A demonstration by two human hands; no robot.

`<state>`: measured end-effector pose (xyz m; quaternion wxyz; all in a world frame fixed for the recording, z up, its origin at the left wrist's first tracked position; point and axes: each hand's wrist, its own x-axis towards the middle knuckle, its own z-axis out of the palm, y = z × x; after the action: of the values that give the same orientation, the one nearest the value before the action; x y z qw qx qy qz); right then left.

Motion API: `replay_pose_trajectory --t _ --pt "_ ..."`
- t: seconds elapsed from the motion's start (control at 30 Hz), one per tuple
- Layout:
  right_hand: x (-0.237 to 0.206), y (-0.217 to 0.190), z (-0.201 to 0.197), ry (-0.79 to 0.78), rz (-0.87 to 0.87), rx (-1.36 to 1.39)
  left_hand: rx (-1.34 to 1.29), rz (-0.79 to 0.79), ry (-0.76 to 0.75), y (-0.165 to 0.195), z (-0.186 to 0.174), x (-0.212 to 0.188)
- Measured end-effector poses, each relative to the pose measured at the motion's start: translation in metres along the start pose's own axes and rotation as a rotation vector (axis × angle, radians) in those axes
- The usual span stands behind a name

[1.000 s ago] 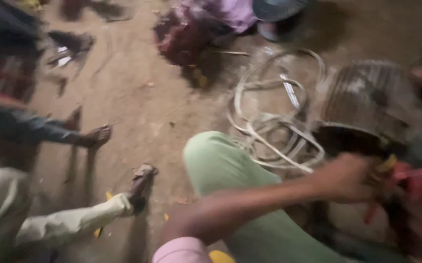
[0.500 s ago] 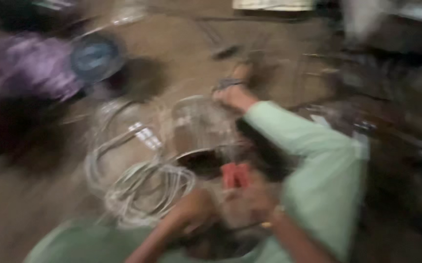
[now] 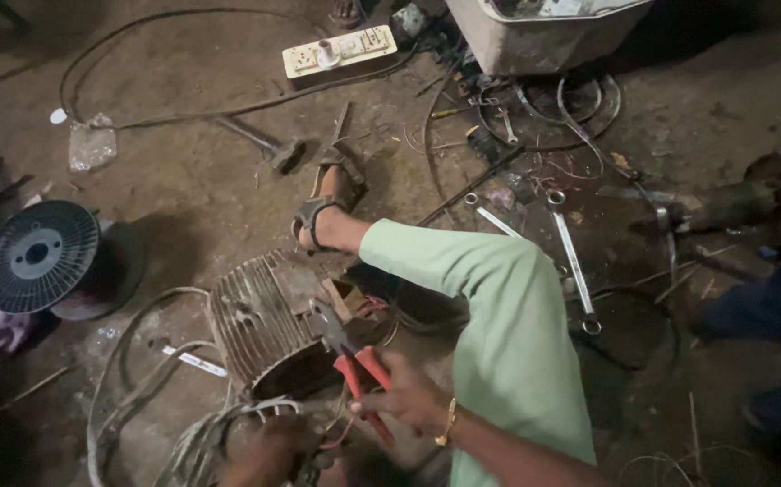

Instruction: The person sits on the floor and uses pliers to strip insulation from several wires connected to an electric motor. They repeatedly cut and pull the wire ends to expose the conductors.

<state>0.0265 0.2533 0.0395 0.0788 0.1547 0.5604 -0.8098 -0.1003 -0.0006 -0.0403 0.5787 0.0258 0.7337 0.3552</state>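
While we sit on the dirt floor [image 3: 174, 207], our right hand [image 3: 408, 397] is closed around the red handles of the pliers [image 3: 354, 361], jaws pointing up and left at the open end of the motor housing [image 3: 269, 329]. Our left hand [image 3: 269, 455] is low at the near edge of the floor, curled into the pale wire bundle [image 3: 201, 433]; it looks closed on the strands, though part of it is cut off by the frame.

The motor housing lies on its side just beside our green-trousered knee [image 3: 499, 334], finned metal shell, tilted toward us. We judge it heavy and rigid, won't shift from a light push, fins give grip but edges look rough. Best held by the outer shell, not by the wires coming out of it.

Pliers: stiff, light, plastic sleeves on the handles so no slip; hold stays on the handles, well back from the pivot. Wire bundle: springy, tangles easily, thin strands likely to kink or snap if yanked; take it near the housing mouth, in a bunch.

Our sandalled foot [image 3: 323, 212] rests beyond the housing. A black spool [image 3: 39, 257] stands toward the left edge of the floor, a hammer [image 3: 269, 149] and a white power strip [image 3: 341, 50] toward the far edge, spanners [image 3: 571, 261] lie to the right of the knee.
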Motion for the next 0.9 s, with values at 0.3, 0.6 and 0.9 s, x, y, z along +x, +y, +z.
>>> replay_pose_trajectory --t 0.3,0.6,0.9 --pt "0.006 0.012 0.001 0.032 -0.081 -0.024 0.529 0.208 0.516 0.008 -0.003 -0.013" --pt "0.003 -0.005 -0.001 0.071 -0.022 0.097 -0.198 0.551 0.331 0.001 -0.003 -0.002" --pt "0.007 -0.001 -0.004 0.083 -0.06 0.072 -0.333 0.22 0.371 0.0 0.001 0.003"
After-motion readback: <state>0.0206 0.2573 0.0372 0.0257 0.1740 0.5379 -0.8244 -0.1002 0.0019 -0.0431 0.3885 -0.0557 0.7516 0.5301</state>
